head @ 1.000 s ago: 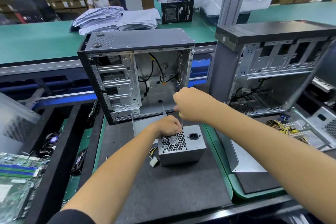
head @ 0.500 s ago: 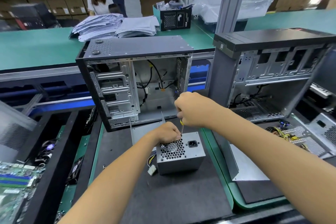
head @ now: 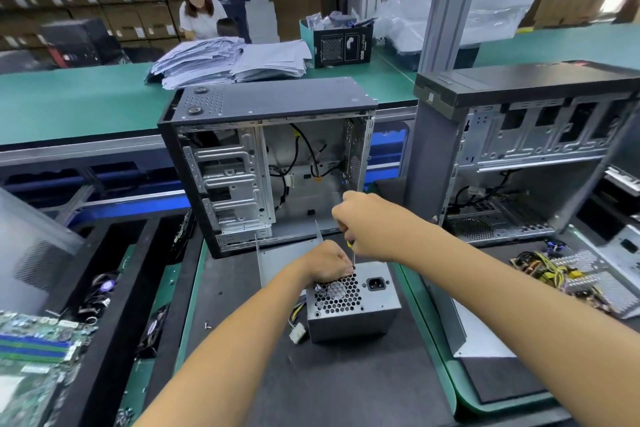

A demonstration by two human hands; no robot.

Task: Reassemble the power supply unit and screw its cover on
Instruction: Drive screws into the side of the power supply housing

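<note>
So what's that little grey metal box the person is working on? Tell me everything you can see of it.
The grey metal box looks like bare steel sheet. Its upward face has a honeycomb grille with a fan behind it, and a black power socket beside that. It sits on a dark mat before an open computer case. Coloured wires with a white plug leave its left side. The left hand rests on its far edge; the right hand holds a screwdriver upright on it.
</note>
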